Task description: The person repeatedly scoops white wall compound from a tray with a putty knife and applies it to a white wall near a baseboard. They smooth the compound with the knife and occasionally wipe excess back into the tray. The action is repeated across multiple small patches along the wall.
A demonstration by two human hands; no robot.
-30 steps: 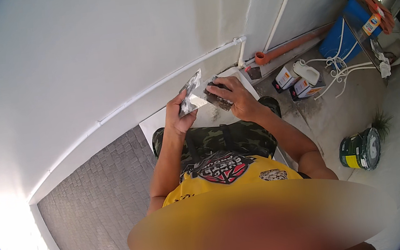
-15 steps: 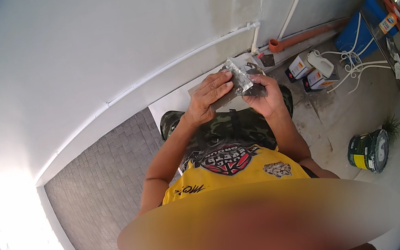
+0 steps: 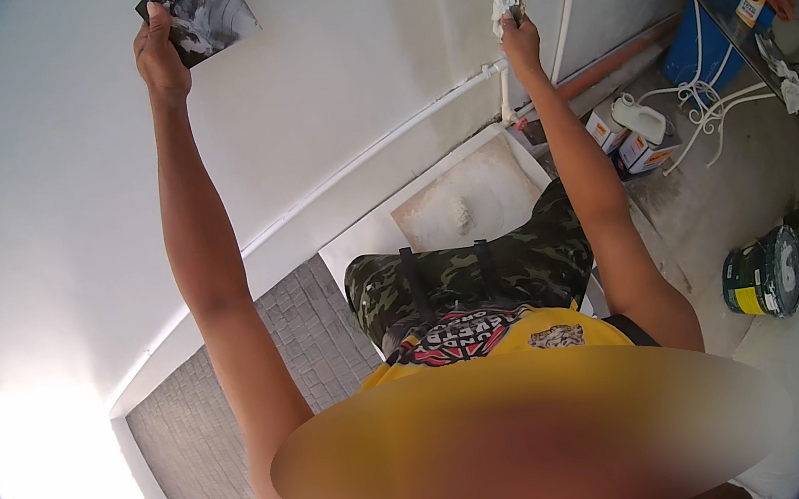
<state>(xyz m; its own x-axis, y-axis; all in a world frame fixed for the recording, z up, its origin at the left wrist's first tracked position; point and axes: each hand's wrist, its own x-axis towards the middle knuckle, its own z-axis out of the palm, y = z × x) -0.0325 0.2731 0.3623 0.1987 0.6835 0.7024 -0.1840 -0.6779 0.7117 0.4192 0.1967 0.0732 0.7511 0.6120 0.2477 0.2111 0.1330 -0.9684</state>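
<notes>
Up at the far left, my left hand grips the edge of a dark square plate, its face smeared with white and grey paste. The thumb lies over the plate's near edge. My right hand is raised at the far right, fingers closed on a small flat scraper loaded with white paste. The scraper is in front of the white wall, by a corner; whether it touches the wall I cannot tell. Both arms are stretched out.
Below me is a white-rimmed board with a lump of paste on it. White pipes run along the wall. At right are boxy cans, a blue bin, white curled metalwork and a dark bucket.
My hands were together above my lap, with the scraper on the plate. Now they are apart and raised: the plate has gone up and left, the scraper up and right.
</notes>
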